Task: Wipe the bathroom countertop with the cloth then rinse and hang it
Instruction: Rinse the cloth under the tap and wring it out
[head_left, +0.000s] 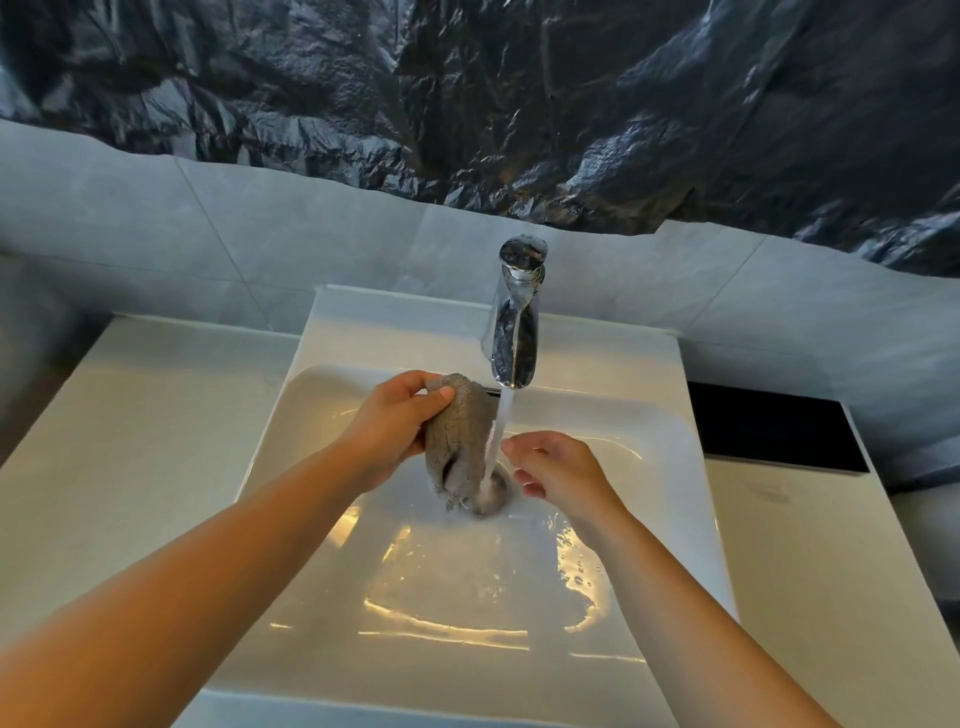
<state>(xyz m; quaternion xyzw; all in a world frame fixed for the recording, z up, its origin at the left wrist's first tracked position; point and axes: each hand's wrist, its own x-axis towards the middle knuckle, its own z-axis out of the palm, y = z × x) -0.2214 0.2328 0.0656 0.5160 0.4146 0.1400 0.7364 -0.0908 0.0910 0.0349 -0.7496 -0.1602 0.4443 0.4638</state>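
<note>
A grey cloth (460, 441) hangs bunched over the white sink basin (649, 431), its lower end near the drain. My left hand (392, 423) grips the cloth's top, thumb over its upper edge. Water runs from the chrome tap (514, 322) in a stream just right of the cloth, down to the drain (491, 491). My right hand (558, 467) hovers right of the stream with fingers loosely bent, holding nothing, its fingertips close to the water.
The white countertop (135, 426) extends left and right of the basin. A black flat panel (769, 426) lies on the right side. Grey tiles and a dark crinkled plastic sheet (467, 93) cover the wall behind. Water wets the basin floor.
</note>
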